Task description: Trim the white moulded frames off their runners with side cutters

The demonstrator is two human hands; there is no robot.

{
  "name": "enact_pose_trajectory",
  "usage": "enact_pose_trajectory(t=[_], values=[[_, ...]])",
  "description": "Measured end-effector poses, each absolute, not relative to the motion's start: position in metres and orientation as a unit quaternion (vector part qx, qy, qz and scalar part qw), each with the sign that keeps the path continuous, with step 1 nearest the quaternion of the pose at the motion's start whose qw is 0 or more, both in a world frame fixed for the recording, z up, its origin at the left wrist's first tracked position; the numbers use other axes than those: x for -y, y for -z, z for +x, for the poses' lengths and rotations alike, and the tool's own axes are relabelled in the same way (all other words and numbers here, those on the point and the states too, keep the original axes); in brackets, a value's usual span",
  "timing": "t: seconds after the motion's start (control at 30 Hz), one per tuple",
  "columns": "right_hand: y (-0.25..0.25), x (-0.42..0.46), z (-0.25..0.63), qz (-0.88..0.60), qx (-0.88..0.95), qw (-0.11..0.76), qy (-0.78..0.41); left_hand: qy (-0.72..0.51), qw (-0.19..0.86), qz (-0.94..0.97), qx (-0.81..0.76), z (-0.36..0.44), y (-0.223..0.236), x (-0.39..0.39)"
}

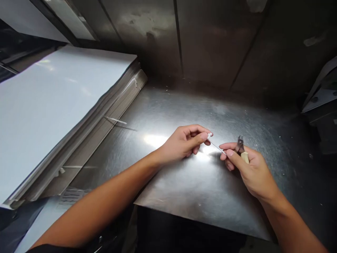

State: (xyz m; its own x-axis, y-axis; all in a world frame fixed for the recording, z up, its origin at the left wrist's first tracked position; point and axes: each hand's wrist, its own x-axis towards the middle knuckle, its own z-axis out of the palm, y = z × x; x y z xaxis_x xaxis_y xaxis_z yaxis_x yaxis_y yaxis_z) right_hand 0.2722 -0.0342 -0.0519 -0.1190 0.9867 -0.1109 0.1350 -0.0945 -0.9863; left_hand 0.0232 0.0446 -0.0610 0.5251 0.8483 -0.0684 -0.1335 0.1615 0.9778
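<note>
Between thumb and fingers, my left hand (188, 142) pinches one end of a thin white strip (216, 147), which looks like a cable tie with a small white knob at that end. The strip slants down to my right hand (246, 165), whose thumb and forefinger are closed on its other end. A pair of small cutting nippers (240, 142) is tucked in the same right hand, dark jaws pointing up and a pale handle showing; the rest of it is hidden by the hand. Both hands are just above a metal tabletop (168, 196).
On the left lies a thick stack of large sheets (65, 95) with a white top. Thin white strips (116, 120) stick out from its side. A metal panelled wall (205, 45) rises at the back. Dark equipment (322, 112) stands at the far right. Small white bits dot the tabletop.
</note>
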Motion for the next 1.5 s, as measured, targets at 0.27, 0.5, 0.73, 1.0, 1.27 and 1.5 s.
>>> enact_pose_trajectory(t=[0.27, 0.5, 0.73, 1.0, 1.27, 1.5], values=[[0.055, 0.038, 0.283, -0.542, 0.51, 0.464, -0.481, -0.363, 0.684, 0.526, -0.352, 0.019, 0.053, -0.044], [0.051, 0.039, 0.28, -0.523, 0.499, 0.487, -0.49, -0.367, 0.696, 0.521, -0.331, 0.02, 0.051, -0.04], [0.048, 0.035, 0.279, -0.525, 0.485, 0.514, -0.474, -0.371, 0.691, 0.535, -0.315, 0.02, 0.044, -0.04], [0.048, 0.032, 0.278, -0.529, 0.478, 0.525, -0.464, -0.361, 0.674, 0.567, -0.308, 0.018, 0.044, -0.035], [0.054, 0.031, 0.281, -0.521, 0.484, 0.531, -0.461, -0.341, 0.663, 0.594, -0.301, 0.016, 0.048, -0.031], [0.055, 0.029, 0.28, -0.512, 0.505, 0.528, -0.452, -0.355, 0.604, 0.64, -0.315, 0.019, 0.049, -0.028]])
